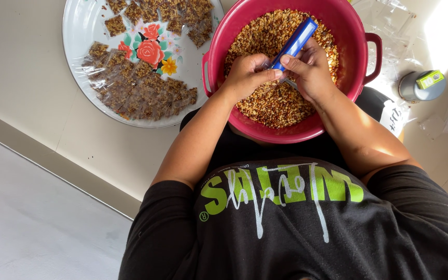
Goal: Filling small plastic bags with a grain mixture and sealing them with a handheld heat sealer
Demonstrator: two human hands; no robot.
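A red bowl (356,31) with two handles rests on my lap, full of a brown crumbly nut mix (270,103). Both hands meet over the mix. My right hand (312,72) grips the lower end of a long blue bar-shaped tool (297,39) that slants up to the right. My left hand (246,77) pinches what looks like a small clear packet (268,65) against the tool's lower tip. The packet is mostly hidden by my fingers.
A white plate (81,31) with a flower pattern lies to the left and holds several small clear packets of brown mix (141,93). Loose clear plastic bags (390,21) lie to the right, beside a grey cylinder (416,88) with a small green box (430,79) on top.
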